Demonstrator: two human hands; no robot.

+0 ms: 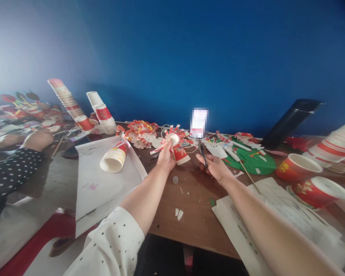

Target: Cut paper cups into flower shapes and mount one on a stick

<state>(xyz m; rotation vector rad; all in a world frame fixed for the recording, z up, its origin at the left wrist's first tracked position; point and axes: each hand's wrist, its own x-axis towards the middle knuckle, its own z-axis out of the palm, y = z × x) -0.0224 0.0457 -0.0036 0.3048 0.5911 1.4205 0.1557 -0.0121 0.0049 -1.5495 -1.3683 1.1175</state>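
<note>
In the head view my left hand [167, 158] is closed around a red paper cup [181, 154] whose wall is cut into strips that splay outward. To its right, my right hand [214, 166] grips a pair of dark scissors [201, 152], blades pointing away from me. The scissors are apart from the cup; whether their blades are parted I cannot tell. Behind both hands lies a heap of red and white paper cuttings [140, 134]. A small clear cap [175, 179] and a few white scraps [178, 214] rest on the brown table [189, 230] nearer to me.
Left, stacked cups [114, 158] lie on white paper [89, 199]; taller cup stacks [71, 105] stand behind. A co-worker's hand [38, 138] is further left. On the right are a green sheet [258, 163], a black flask [291, 122], red cups [299, 168] and papers [290, 218].
</note>
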